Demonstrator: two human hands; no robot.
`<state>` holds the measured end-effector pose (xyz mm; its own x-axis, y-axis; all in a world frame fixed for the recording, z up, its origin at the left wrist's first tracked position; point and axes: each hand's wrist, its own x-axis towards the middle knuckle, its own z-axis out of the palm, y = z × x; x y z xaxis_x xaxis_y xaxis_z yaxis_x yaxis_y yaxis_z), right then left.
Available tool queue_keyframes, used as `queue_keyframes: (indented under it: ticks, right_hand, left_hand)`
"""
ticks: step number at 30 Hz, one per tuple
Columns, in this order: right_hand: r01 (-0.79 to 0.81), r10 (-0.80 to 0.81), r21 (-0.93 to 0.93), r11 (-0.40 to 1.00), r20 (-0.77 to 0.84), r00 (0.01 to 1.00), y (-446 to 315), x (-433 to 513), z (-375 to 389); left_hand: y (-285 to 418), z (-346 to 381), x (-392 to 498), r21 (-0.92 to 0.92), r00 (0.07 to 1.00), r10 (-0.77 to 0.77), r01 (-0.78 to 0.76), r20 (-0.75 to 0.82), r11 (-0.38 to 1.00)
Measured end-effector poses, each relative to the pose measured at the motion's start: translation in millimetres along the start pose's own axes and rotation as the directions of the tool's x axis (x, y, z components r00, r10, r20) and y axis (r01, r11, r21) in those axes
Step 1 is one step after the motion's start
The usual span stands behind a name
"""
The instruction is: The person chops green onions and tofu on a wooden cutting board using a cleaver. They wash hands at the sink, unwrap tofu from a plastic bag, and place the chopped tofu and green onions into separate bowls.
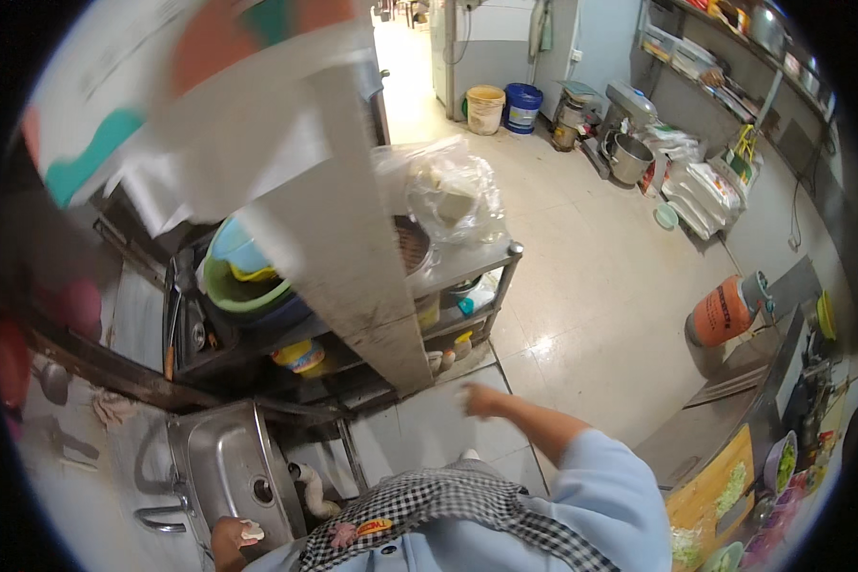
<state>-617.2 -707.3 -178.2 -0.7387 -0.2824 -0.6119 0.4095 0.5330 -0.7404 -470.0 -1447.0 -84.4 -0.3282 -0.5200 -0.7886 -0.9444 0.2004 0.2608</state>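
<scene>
My left hand is at the lower left, over the near edge of a stainless steel sink. Its fingers close on a small white object, too small to identify. Just beyond the hand, a curved metal faucet stands at the sink's left side. The sink basin shows a round drain. My right hand is held out in front of me above the tiled floor. It is blurred, its fingers look curled in, and nothing shows in it. A checkered apron covers my front.
A wall end stands ahead beside a metal shelf bearing plastic bags. Nested basins sit left of it. At right are an orange gas cylinder and a cutting board with chopped vegetables. Buckets and a mixer stand farther off.
</scene>
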Motion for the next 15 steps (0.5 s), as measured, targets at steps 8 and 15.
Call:
queue_keyframes:
  ticks: [8,15]
  right_hand:
    - [0.560,0.784,0.734,0.384,-0.580,0.222,274,-294,-136]
    - [0.867,0.874,0.357,-0.348,-0.210,0.438,336,-366,-78]
  left_hand:
    - [164,184,15,0.967,0.979,-0.035,-0.205,0.202,-0.151]
    - [286,453,-80,0.831,0.827,0.187,-0.461,0.530,-0.312]
